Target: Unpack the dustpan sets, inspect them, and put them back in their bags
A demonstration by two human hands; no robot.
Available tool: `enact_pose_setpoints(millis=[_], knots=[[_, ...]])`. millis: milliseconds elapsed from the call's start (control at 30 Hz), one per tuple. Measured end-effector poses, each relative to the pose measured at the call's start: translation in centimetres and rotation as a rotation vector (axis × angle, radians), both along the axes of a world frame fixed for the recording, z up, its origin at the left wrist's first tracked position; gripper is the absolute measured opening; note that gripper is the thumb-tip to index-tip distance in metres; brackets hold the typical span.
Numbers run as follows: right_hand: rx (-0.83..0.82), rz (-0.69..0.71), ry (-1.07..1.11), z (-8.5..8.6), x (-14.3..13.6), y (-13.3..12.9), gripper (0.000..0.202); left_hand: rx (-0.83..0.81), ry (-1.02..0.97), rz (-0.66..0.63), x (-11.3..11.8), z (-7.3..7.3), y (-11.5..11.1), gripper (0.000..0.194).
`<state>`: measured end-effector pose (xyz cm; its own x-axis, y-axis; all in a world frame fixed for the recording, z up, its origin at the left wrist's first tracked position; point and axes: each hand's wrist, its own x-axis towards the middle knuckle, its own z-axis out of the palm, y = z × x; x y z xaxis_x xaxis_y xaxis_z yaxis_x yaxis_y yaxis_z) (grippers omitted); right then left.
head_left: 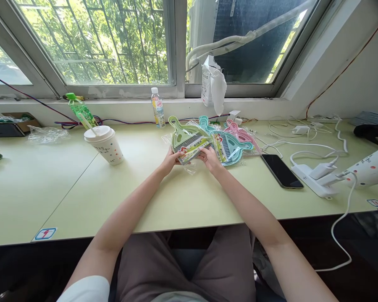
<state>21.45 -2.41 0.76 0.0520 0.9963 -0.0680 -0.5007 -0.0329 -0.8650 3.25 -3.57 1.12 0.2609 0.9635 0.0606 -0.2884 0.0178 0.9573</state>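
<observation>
A green mini dustpan-and-brush set (185,138), wrapped in clear plastic with a yellow printed label, is held a little above the table. My left hand (170,161) grips its lower left corner, and my right hand (209,159) has its lower right edge between thumb and fingers. Directly behind and to the right lies a turquoise dustpan set (231,147) in the same kind of wrapping, close to my right fingers. Beyond that one sits a pink dustpan set (241,133), partly covered by the turquoise.
On the left stand a paper cup with straw (105,144) and a green-capped bottle (82,111). A small bottle (158,108) is by the sill. To the right are a phone (282,171), a power strip (315,181) and loose white cables. The table's front edge (189,228) is near my lap.
</observation>
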Motion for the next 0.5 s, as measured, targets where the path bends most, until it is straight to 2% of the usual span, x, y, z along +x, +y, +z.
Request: enact_pose_setpoints(millis=[167,200,267,400,500], knots=[[0.023,0.043,-0.064,0.9,0.0,-0.2,0.003,-0.071,-0.048,0.044,-0.6,0.6,0.3,0.076],[0.03,0.023,-0.104,1.0,0.1,-0.2,0.003,-0.096,-0.058,0.065,-0.9,0.8,0.5,0.074],[0.068,-0.061,-0.221,1.1,0.5,-0.3,0.014,-0.139,-0.092,0.115,-1.8,1.0,1.0,0.065],[0.325,-0.279,-0.564,0.8,1.8,-0.2,0.022,-0.215,-0.175,0.227,-4.2,0.9,2.5,0.045],[0.549,-0.32,-0.842,0.6,2.5,-0.1,0.04,-0.248,-0.185,0.245,-5.5,0.7,3.0,0.039]])
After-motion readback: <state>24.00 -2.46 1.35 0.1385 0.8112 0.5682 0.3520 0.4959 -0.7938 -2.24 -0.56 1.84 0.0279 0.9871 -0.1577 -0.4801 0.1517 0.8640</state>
